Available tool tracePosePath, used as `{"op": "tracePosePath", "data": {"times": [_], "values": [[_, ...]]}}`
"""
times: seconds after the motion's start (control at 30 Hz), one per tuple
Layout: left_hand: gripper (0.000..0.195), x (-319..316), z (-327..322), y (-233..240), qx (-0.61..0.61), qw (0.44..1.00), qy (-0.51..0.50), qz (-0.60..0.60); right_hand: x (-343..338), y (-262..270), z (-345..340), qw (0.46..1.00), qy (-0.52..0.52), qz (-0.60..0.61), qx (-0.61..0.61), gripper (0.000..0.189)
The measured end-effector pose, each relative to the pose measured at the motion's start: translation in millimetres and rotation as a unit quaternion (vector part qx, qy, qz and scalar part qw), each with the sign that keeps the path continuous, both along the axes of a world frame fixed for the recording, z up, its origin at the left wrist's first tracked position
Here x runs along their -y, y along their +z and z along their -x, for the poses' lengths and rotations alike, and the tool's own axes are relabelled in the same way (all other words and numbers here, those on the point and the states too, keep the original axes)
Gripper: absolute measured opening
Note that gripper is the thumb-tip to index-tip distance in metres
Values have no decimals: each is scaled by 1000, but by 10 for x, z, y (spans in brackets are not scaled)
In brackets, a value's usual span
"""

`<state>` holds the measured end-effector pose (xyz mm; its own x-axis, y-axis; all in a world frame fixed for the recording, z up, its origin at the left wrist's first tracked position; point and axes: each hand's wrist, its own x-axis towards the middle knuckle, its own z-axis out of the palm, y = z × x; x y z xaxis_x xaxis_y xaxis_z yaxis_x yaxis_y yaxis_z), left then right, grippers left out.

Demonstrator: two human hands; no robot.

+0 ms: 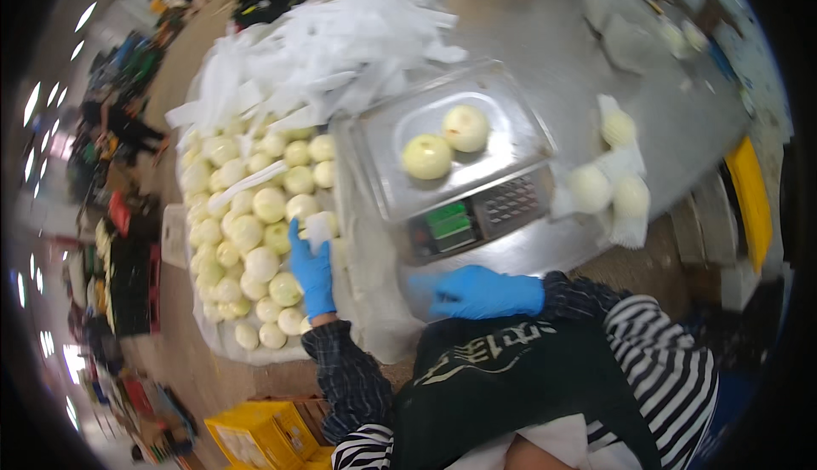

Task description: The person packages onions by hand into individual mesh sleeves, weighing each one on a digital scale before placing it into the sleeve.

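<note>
My left hand (311, 272), in a blue glove, reaches over a large heap of peeled onions (262, 264) on the left. Its index finger and thumb are spread, with a small white piece (318, 230) just by their tips. Also gloved in blue, my right hand (488, 291) is in front of the scale, close to my apron; its fingers are motion-blurred, so a grip cannot be made out. Two peeled onions, one yellowish (427, 157) and one paler (465, 128), rest side by side on the steel pan (392, 192) of a digital scale (440, 234).
White net sleeves (332, 48) are piled behind the onions. Right of the scale, several onions in white netting (630, 198) lie on the steel table (542, 42). A clear plastic bag (629, 29) is at the back right. Yellow crates (262, 435) stand on the floor, lower left.
</note>
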<state>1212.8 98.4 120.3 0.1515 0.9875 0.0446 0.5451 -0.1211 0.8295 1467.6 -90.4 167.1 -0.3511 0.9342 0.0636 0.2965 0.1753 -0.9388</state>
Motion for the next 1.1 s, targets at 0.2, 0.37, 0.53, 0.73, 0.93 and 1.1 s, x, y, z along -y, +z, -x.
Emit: {"op": "tracePosePath", "data": {"times": [0.2, 0.37, 0.53, 0.73, 0.93, 1.1], "values": [[56, 888, -1175, 888, 280, 941, -187, 17, -409, 427, -78, 936, -170, 86, -297, 67], [54, 1071, -1281, 579, 419, 879, -190, 123, -437, 412, -47, 949, -153, 41, -273, 69], [52, 1160, -957, 981, 538, 822, -162, 95, -524, 382, 42, 966, -126, 44, -221, 72], [39, 1195, -777, 895, 286, 950, -125, 32, -580, 492, 146, 991, -82, -64, -81, 45], [24, 1286, -638, 968, 262, 959, -78, 74, -557, 298, 74, 956, -146, 62, -248, 10], [21, 1240, -657, 998, 77, 943, -109, -304, -402, 41, 98, 935, -119, 155, -295, 16]]}}
